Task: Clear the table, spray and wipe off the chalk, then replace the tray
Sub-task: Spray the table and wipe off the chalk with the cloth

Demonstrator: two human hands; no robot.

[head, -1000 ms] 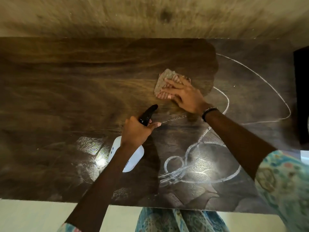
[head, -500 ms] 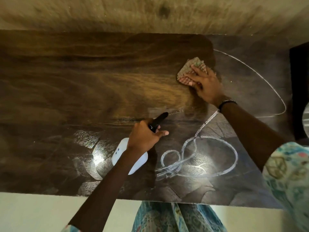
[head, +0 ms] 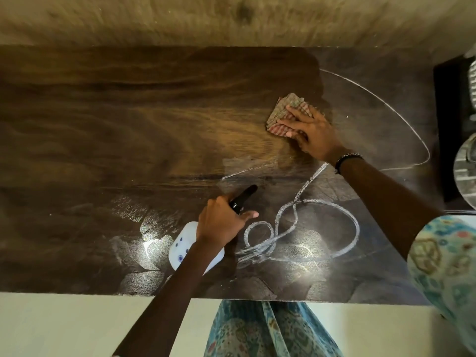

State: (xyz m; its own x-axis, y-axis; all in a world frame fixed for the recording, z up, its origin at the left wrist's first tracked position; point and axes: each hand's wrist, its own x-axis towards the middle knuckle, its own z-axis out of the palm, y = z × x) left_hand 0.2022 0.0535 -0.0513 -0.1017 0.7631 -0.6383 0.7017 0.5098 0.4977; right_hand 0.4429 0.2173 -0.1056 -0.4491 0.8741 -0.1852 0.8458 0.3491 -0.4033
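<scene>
A tan wall (head: 180, 19) fills the top of the frame, a pale floor (head: 64, 325) the bottom (right edge: shiny metal things (head: 466, 171), unclear).

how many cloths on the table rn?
1. The checked cloth lies on the table, far right of centre, under the right hand. None else visible.

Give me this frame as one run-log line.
phase: wiping | right hand: presses cloth on table | left hand: grips spray bottle | chalk loops: remaining | tray: not visible
</scene>
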